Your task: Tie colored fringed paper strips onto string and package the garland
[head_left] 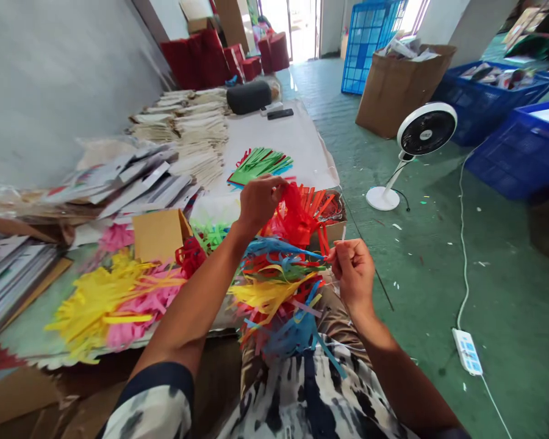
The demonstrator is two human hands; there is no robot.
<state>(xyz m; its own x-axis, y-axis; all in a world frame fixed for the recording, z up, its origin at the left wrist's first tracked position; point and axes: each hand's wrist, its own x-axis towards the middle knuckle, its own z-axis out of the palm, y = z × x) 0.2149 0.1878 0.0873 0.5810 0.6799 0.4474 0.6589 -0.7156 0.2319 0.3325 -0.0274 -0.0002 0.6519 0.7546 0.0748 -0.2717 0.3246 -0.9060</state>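
Observation:
My left hand (260,200) is raised over the table's near edge, its fingers closed on red paper fringe (297,213) that hangs down in loose strips. Lower and to the right, my right hand (355,268) pinches at the narrow end of a blue paper tassel (288,247); a thin pale string seems to run from the fingertips. Yellow fringe (274,294) and more blue strips (293,334) hang below it over my lap. Orange strips (320,201) lie just behind the red ones, beside a box. Which strips are tied together, I cannot tell.
Green fringed sheets (263,164) lie on the white table; yellow (100,299) and pink (139,314) fringe lie at left. Stacked cards (137,183) and pale bundles (196,134) line the wall. A fan (426,134), blue crates (521,149) and a power strip (467,352) stand at right.

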